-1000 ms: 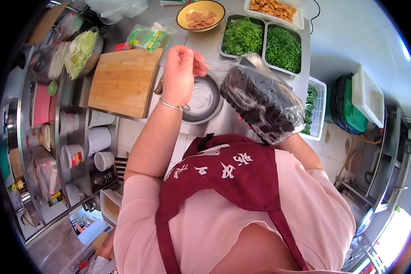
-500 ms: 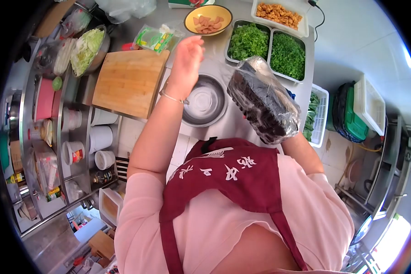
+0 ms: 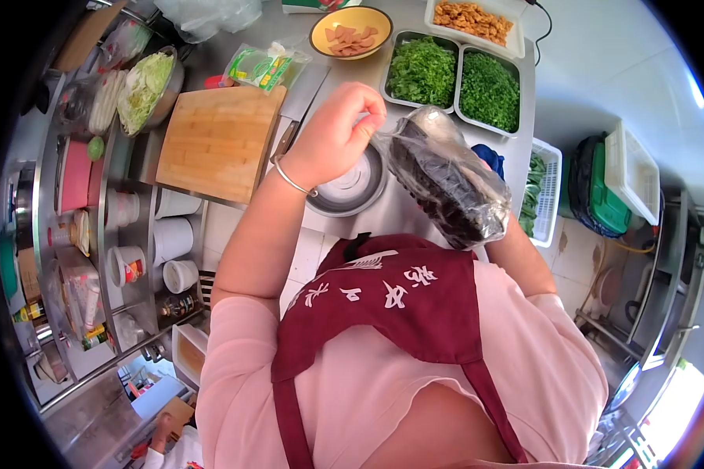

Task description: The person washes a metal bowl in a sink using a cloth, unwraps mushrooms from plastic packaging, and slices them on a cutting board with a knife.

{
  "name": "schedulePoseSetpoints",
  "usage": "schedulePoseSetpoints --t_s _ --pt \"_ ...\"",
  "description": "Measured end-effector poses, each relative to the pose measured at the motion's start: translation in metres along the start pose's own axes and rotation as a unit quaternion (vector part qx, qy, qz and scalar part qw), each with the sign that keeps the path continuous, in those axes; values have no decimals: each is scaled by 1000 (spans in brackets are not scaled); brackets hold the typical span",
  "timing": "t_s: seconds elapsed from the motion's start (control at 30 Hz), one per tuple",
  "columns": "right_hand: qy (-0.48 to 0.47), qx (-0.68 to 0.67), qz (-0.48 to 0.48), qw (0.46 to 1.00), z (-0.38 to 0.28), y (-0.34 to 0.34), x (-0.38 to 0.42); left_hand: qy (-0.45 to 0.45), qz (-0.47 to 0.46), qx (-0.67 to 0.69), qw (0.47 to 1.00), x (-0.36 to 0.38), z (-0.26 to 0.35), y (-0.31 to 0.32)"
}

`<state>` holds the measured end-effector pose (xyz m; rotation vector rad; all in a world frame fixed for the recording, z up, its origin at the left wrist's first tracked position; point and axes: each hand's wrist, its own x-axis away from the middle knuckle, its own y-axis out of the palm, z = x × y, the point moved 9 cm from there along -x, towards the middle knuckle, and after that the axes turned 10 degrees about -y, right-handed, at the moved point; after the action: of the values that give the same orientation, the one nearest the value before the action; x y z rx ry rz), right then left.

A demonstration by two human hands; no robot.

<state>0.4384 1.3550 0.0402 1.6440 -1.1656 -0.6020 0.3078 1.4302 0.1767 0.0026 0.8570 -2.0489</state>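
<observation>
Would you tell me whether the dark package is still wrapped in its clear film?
Wrapped: glossy clear film covers the dark package, and the left hand pinches the film at its upper end.

I see a steel counter running across the far side. On it, at the left, lies a wooden board, with a bowl of cabbage further left and a packet at its far corner. A steel bowl sits near the middle. Far along are a yellow dish, two trays of greens and a white tray.
</observation>
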Motion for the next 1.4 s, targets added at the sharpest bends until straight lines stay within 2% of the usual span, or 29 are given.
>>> schedulePoseSetpoints --t_s 0.03,0.07,0.1,0.13,0.2,0.27,0.3,0.33,0.4,0.43,0.47,0.5,0.53,0.57,0.6,0.67,0.77,0.83,0.87,0.93,1.0,1.03,1.1,1.17,1.23,1.27,1.33,1.37,1.4 --pt "-44 134 62 988 -10 -5 1 -33 -5 51 998 0 -7 -1" --pt "-43 21 0 999 -6 -18 -3 -33 -5 51 998 -1 -4 -1" --pt "-25 -91 -59 994 -3 -30 -5 7 0 -21 1000 -1 9 -1" --pt "-30 -75 -55 995 -3 -34 -6 48 5 -92 995 0 19 1" --pt "-34 -59 -50 996 -3 -40 -6 28 -14 -91 995 1 4 4" --pt "29 -186 23 982 8 -46 -5 7 -32 -90 995 3 -2 5" --pt "29 -186 23 982 8 -41 -4 -25 -32 -48 998 3 -3 3" --pt "7 -155 -7 988 2 -32 0 -56 -32 -5 998 4 -6 1" --pt "-15 -123 -37 992 -5 2 6 -64 -16 23 998 6 -10 0" --pt "-36 6 60 998 -7 3 6 -71 -1 51 996 7 -13 -2" --pt "-58 134 154 977 -14 -5 9 -71 -1 51 996 8 -14 -2" --pt "-58 134 154 977 -14 -18 9 -64 19 78 995 9 -13 -4" --pt "-40 9 88 995 -9 -29 5 -56 37 106 992 11 -12 -7" --pt "-34 -55 54 996 -9 -28 3 -56 37 106 992 14 -15 -6" --pt "-23 -116 21 993 -9 -27 3 -91 23 135 986 18 -25 -3" --pt "51 -104 -57 992 2 -16 7 -126 8 164 978 23 -32 -1" --pt "72 -137 -24 988 6 -9 14 -143 -29 187 971 21 -27 -2" --pt "88 -160 -22 983 7 -7 14 -49 -139 -46 988 19 1 9" --pt "93 -166 -53 980 7 2 15 -50 -140 -46 988 20 1 9" --pt "98 -172 -84 977 6 2 16 -26 -121 -82 989 21 3 9" --pt "46 60 55 996 1 -58 12 -36 -99 -112 988 21 1 6" --pt "45 59 55 996 1 -70 13 -46 -76 -141 986 20 -1 3" --pt "99 -33 41 994 10 -62 17 -75 -52 -126 988 19 -11 -2" --pt "87 8 17 996 3 -49 24 -106 -26 -110 988 18 -17 -5" --pt "60 -51 92 993 -3 -45 26 -145 57 20 988 17 -21 -12" --pt "39 -5 64 997 -8 -37 25 -145 57 21 988 17 -18 -12" --pt "45 -16 49 998 -7 -31 25 34 26 -66 997 17 25 -5" --pt "53 -27 33 998 -6 -28 25 35 24 -64 997 16 26 -4" --pt "61 -16 33 997 -5 -30 25 44 -19 -105 993 15 27 5"
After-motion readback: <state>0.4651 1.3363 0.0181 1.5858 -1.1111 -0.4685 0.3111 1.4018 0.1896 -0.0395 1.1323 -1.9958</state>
